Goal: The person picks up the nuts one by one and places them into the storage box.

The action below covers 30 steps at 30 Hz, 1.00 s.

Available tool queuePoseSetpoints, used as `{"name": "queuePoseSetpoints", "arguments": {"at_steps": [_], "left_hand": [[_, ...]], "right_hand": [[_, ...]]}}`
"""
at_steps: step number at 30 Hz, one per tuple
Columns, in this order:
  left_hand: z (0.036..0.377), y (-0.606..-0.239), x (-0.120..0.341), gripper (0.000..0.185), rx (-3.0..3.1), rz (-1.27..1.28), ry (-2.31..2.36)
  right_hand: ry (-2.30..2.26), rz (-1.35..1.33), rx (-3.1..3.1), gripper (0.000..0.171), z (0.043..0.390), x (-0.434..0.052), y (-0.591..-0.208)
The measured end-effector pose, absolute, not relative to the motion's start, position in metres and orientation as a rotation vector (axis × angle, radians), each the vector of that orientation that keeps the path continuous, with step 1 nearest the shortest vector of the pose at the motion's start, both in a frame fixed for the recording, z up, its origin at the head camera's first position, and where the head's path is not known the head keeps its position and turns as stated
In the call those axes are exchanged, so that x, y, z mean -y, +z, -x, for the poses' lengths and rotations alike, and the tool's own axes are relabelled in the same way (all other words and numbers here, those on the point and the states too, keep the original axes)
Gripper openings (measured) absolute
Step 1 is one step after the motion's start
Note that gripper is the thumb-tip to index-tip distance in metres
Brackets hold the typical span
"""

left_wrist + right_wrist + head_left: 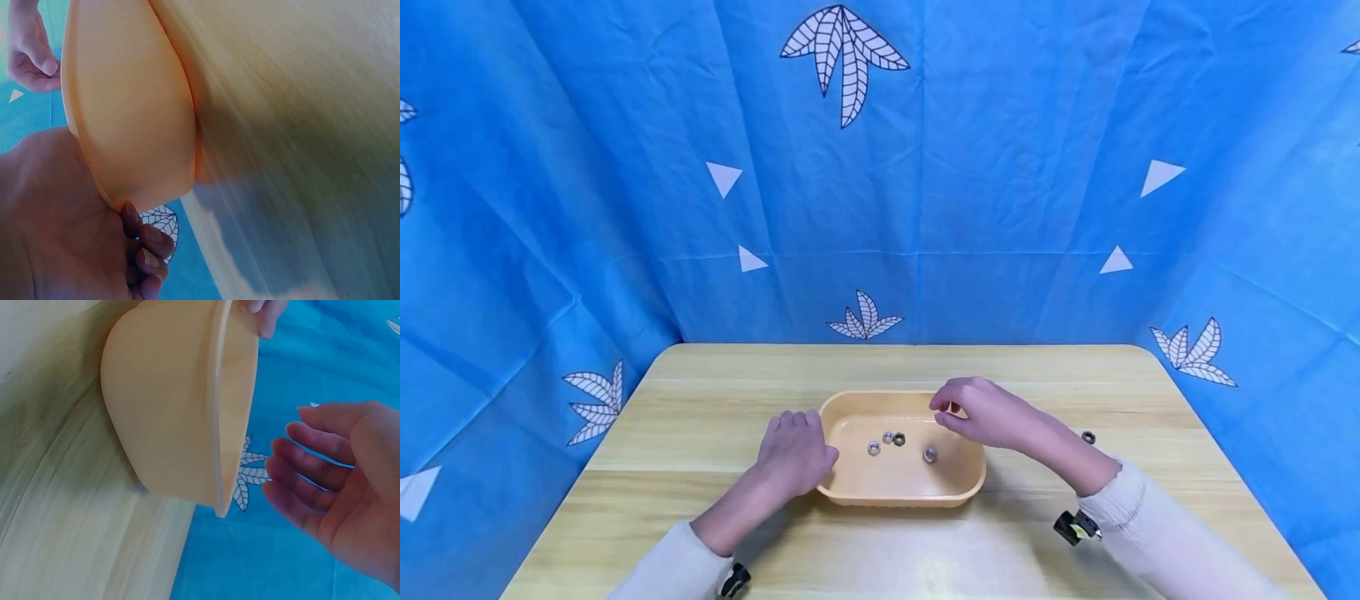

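A shallow peach plastic tray (895, 502) sits on the table. Inside it lie several metal hex nuts, among them a silver nut (874, 447), a dark nut (899, 438) and a larger silver nut (930, 454). My left hand (796, 454) holds the tray's left rim, thumb over the inner side; the left wrist view shows its fingers (150, 240) curled by the rim's corner. Over the tray's right back corner hovers my right hand (981, 412). In the right wrist view its fingers (306, 469) are loosely bent, apart from the rim, with nothing between them.
One dark nut (1088, 437) lies on the wooden table (715, 400) to the right, beside my right forearm. A blue patterned curtain (917, 192) hangs behind the table and along both sides. Each wrist wears a small black camera mount (1072, 527).
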<state>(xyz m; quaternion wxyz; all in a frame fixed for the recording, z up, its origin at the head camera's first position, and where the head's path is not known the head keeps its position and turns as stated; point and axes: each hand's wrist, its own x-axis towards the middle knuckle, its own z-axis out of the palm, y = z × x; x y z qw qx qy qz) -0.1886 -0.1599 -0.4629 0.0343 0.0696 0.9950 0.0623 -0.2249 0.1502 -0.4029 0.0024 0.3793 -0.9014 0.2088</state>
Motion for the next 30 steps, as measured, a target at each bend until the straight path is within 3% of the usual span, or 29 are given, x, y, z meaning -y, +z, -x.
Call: {"name": "queuePoseSetpoints", "arguments": {"at_steps": [30], "left_hand": [[0.190, -0.460, 0.159, 0.034, -3.049, -0.210, 0.188]], "right_hand": [[0.821, -0.850, 2.794, 0.018, 0.203, -0.225, -0.393]]}}
